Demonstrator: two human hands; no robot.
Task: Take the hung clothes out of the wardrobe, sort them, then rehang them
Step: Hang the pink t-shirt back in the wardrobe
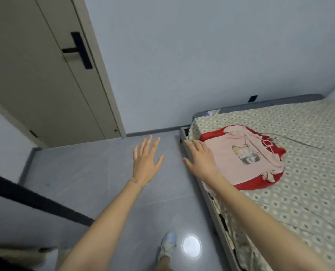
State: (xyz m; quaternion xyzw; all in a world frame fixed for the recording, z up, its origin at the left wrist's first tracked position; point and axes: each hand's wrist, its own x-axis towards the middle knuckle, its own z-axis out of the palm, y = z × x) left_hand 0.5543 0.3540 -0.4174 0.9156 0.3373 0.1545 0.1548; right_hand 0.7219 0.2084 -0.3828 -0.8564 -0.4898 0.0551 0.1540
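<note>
A pink shirt [239,155] with a printed picture lies flat on the bed [309,173], on top of a red garment [260,182]; a hanger [270,142] shows at their collars. My left hand [146,163] is stretched out over the floor, fingers straight and spread, holding nothing. My right hand [200,160] hovers at the bed's near corner beside the pink shirt's left edge, fingers straight, holding nothing. No wardrobe is in view.
A beige door [45,79] with a dark handle [78,50] stands at the left. Grey tiled floor [104,192] lies between door and bed. My shoe [167,245] is on the floor near a bright ceiling-light reflection. A dark bar crosses the lower left.
</note>
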